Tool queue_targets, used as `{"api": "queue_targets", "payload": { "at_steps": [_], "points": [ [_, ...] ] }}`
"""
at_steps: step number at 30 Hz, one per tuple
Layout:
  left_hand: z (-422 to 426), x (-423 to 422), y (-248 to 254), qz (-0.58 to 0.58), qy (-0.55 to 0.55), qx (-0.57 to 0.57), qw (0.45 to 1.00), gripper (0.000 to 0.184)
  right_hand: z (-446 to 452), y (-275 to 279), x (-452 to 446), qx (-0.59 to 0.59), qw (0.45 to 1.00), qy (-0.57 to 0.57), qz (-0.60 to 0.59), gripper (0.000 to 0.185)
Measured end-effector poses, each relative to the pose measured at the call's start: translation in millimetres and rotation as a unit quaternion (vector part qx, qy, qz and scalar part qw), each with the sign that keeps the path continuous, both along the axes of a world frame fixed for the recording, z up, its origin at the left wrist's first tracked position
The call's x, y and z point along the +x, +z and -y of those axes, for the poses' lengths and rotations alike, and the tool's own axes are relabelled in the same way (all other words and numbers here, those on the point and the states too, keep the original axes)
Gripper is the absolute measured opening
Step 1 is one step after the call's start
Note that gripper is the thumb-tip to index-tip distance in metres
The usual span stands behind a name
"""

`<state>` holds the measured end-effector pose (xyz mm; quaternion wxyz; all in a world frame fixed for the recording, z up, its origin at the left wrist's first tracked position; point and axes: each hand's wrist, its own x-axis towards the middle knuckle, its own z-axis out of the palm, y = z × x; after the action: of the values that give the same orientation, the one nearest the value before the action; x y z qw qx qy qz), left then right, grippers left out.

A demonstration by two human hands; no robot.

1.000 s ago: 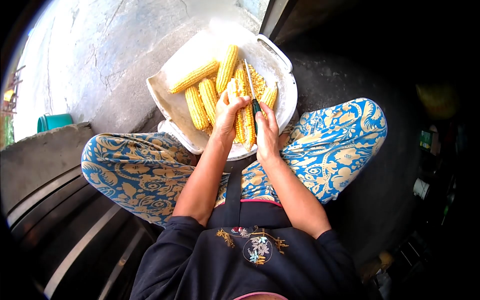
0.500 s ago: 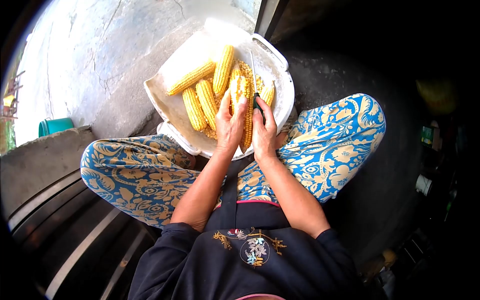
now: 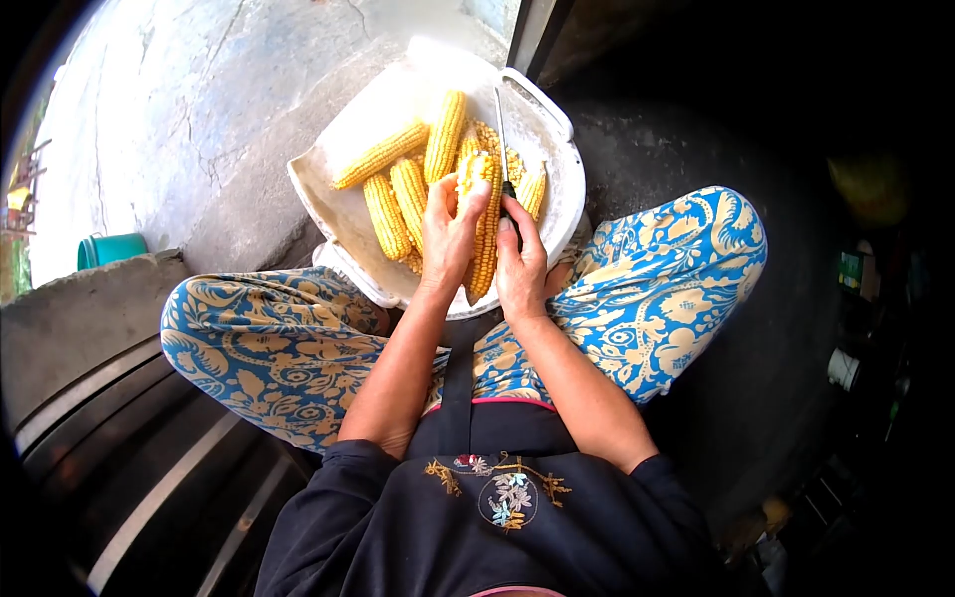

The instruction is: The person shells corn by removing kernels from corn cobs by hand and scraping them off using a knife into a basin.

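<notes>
My left hand (image 3: pixel 448 237) is closed around an ear of corn (image 3: pixel 483 244), thumb on top, with a stretch near its upper end stripped of kernels. In my right hand (image 3: pixel 521 264) is a screwdriver (image 3: pixel 501 134) with a dark handle and a long thin metal shaft, pointing away from me beside the ear. Several whole yellow ears, one of them a cob (image 3: pixel 446 134) leaning at the back, lie in the white basin (image 3: pixel 567 199) beneath my hands. Loose kernels (image 3: pixel 487 137) show among them, partly hidden by the ears and my fingers.
The basin stands between my bent knees, covered by blue patterned trousers (image 3: pixel 667 298). A green bucket (image 3: pixel 111 251) is at the left, behind a low concrete ledge (image 3: pixel 90 289). A post (image 3: pixel 532 40) rises just beyond the basin. Dim clutter lies at the far right.
Both hands have shifted slightly left with the ear and the screwdriver. The ear's lower tip has swung a little left, and my left thumb now covers more of the stripped stretch.
</notes>
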<state>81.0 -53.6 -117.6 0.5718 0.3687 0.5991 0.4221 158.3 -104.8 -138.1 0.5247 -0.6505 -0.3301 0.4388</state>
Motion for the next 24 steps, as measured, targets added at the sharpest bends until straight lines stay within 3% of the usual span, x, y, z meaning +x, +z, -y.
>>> {"api": "queue_targets", "payload": {
  "at_steps": [9, 24],
  "points": [
    [-1.6, -5.2, -13.0, 0.107, 0.007, 0.005, 0.994, 0.036, -0.1, 2.0, -2.1, 0.014, 1.0, 0.002, 0.013, 0.031],
    [-2.7, -7.0, -11.1, -0.021, -0.024, 0.044, 0.999, 0.037, 0.8, -0.1, -2.4, 0.044, 0.996, 0.02, 0.077, 0.029]
  ]
}}
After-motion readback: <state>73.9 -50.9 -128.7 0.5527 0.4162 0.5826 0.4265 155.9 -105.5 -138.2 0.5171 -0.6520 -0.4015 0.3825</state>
